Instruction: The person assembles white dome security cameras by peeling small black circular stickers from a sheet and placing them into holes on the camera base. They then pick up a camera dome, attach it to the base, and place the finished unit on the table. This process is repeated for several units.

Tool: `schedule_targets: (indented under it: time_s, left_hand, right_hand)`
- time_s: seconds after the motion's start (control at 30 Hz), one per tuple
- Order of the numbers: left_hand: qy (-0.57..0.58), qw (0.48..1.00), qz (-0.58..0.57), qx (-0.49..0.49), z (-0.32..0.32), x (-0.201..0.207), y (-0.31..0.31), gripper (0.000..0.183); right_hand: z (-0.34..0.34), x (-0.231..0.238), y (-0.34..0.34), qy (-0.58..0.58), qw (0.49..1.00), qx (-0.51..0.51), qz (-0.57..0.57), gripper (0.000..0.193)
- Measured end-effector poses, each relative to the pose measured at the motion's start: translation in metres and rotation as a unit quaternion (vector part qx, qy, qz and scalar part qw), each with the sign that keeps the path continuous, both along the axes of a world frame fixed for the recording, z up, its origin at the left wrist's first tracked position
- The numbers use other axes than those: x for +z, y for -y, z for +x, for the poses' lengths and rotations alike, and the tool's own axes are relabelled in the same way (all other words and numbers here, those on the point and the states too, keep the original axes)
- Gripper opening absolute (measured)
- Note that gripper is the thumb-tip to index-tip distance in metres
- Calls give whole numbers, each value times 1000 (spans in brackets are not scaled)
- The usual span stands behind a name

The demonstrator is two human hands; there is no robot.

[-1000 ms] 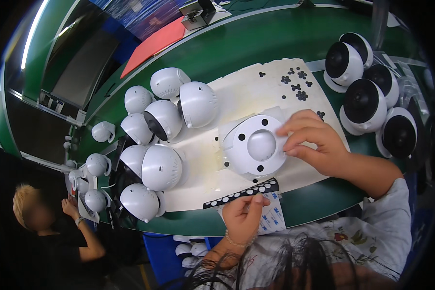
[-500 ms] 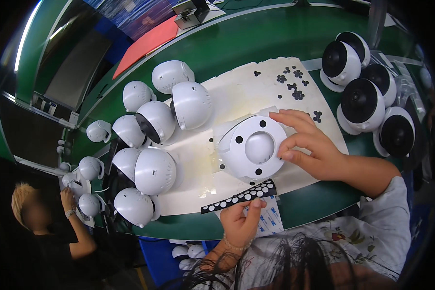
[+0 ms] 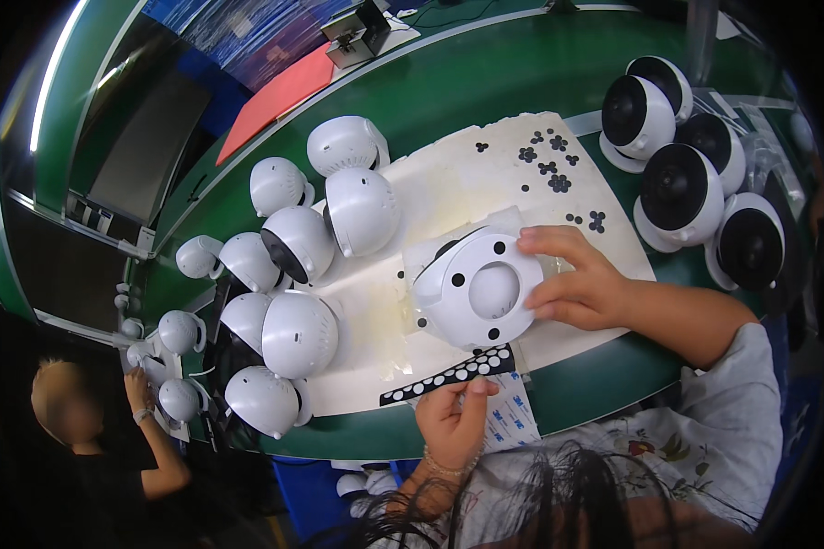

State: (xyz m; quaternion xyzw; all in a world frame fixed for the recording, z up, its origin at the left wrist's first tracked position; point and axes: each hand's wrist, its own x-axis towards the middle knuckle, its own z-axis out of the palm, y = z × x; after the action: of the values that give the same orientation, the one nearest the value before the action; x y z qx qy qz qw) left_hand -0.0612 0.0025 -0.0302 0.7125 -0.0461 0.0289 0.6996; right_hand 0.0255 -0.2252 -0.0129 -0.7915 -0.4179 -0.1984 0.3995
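Housing (image 3: 474,306), white, ring face up with three black dots (image 3: 458,280) showing, sits on the cream sheet (image 3: 485,188); right hand (image 3: 586,285) has thumb and fingers on its right rim, can't tell if gripping or only steadying; left hand (image 3: 455,425) pinches the dotted black strip (image 3: 444,377) just below; I'd keep the housing braced, press dots flat, space them evenly; stay clear of the white domes (image 3: 300,334) at left.

White ring-faced housing (image 3: 458,306): smooth plastic, soft sheen. Sheet (image 3: 485,188): matt, paper-like, far edge rough. Worktop (image 3: 577,393): smooth. Domes (image 3: 676,188) near its right edge: glossy plastic.
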Motion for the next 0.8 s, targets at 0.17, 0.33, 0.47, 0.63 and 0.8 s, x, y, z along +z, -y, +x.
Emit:
schedule_targets:
  time_s: [0.17,0.33,0.47,0.63,0.8]
  left_hand:
    - [-12,999,-31,16,-2,2,3,6]
    - [-3,999,-38,16,0,3,1,10]
    - [-14,999,-36,37,-1,4,4,10]
    - [-14,999,-36,37,-1,6,5,11]
    - [16,999,-40,29,-1,1,3,11]
  right_hand:
    - [7,-1,4,41,999,34,-12,24]
    - [7,0,4,54,998,37,-15,26]
    - [8,-5,2,81,996,32,-10,26]
    - [11,-6,4,153,988,11,-36,27]
    - [9,0,3,138,990,15,-39,31]
